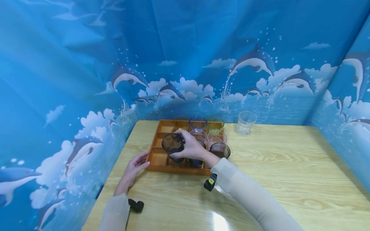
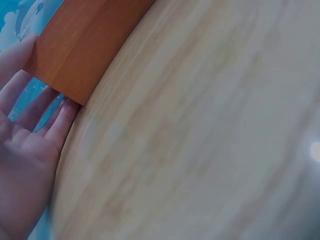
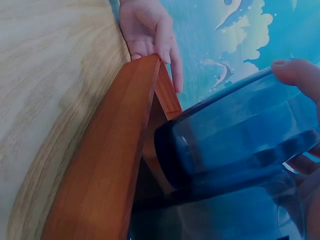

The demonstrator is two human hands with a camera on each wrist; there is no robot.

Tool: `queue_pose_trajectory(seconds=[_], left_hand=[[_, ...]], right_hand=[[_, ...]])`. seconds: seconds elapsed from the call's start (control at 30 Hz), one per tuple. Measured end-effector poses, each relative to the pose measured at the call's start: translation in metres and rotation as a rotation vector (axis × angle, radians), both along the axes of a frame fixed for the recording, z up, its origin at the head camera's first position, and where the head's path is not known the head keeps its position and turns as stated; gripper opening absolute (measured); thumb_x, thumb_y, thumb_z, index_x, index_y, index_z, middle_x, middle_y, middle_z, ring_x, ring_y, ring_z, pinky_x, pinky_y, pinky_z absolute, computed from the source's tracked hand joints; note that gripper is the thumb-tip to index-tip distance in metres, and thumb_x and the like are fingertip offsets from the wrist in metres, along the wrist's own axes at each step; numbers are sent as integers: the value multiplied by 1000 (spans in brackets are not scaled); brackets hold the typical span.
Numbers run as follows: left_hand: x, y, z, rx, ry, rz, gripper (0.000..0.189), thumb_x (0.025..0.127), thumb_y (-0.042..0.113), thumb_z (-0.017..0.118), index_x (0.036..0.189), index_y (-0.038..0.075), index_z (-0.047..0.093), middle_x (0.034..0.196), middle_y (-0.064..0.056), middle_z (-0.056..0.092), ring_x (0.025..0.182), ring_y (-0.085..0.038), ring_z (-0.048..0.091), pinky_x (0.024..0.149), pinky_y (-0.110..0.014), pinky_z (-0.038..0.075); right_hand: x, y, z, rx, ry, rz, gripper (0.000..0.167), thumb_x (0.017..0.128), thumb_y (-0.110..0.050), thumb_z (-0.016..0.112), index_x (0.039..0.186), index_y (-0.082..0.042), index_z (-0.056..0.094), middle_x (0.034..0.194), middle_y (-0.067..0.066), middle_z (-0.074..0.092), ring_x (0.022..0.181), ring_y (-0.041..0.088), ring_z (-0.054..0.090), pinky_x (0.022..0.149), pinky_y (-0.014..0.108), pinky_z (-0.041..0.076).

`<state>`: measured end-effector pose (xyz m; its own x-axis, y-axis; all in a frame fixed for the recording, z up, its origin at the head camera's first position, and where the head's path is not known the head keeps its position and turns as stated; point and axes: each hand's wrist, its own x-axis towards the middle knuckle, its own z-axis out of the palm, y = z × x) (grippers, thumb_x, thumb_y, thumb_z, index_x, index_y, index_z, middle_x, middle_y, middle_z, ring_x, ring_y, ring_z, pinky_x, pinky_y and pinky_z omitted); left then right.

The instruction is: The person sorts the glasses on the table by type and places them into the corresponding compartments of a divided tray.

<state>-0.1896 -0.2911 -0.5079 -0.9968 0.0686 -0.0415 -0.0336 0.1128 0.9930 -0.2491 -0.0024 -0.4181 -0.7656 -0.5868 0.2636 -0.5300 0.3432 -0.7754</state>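
Observation:
My right hand (image 1: 189, 146) grips a dark tinted drinking glass (image 1: 172, 142), tilted over the left part of a wooden compartment tray (image 1: 179, 170). In the right wrist view, the thumb lies on this glass (image 3: 225, 125), whose base is close to the tray's front wall (image 3: 107, 150). Another dark glass (image 3: 225, 215) stands right beside it. My left hand (image 1: 136, 166) touches the tray's front left corner, thumb at the corner and fairly straight fingers along the outer side. The left wrist view shows these fingers (image 2: 60, 120) against the tray's end (image 2: 75, 65).
More glasses stand in the tray: a blue-rimmed glass (image 1: 198, 122), a yellowish glass (image 1: 215, 123), a clear pinkish glass (image 1: 216, 136) and a dark glass (image 1: 220, 150). A clear glass (image 1: 246, 122) stands on the wooden table (image 1: 283, 166), near the dolphin-print backdrop (image 1: 196, 64).

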Motion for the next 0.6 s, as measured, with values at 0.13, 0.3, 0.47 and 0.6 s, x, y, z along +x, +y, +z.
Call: queue_pose_trajectory(seconds=[0.13,0.3,0.47,0.6], left_hand=[[0,0,0,10,3,-2,54,89,9,63,137,-2,41,140,-17,41,127,-31,36,92,-15,38],[-1,-1,-2,23,10,-3,54,88,7,63,136,-3,41,140,-18,41,127,-32,37,92,-14,38],[-1,-1,-2,24,15,-6,54,88,8,63,136,-3,41,140,-18,41,126,-32,37,91,-14,38],[0,-1,-2,21,16,-11,55,88,10,63,137,-3,40,140,-18,41,127,-32,37,92,-15,38]], right_hand=[[-2,0,-1,86,-8,-2,83,68,-37,82,133,-10,39,122,5,49,108,20,50,87,40,46],[-3,-1,-2,220,6,24,88,68,-47,79,136,-10,38,127,4,47,110,20,50,87,40,46],[-3,-2,-1,320,59,33,84,70,-46,78,135,-11,39,125,3,47,106,19,51,84,38,47],[-2,-2,-1,355,112,41,81,72,-44,77,135,-10,40,126,5,47,108,22,51,85,39,47]])
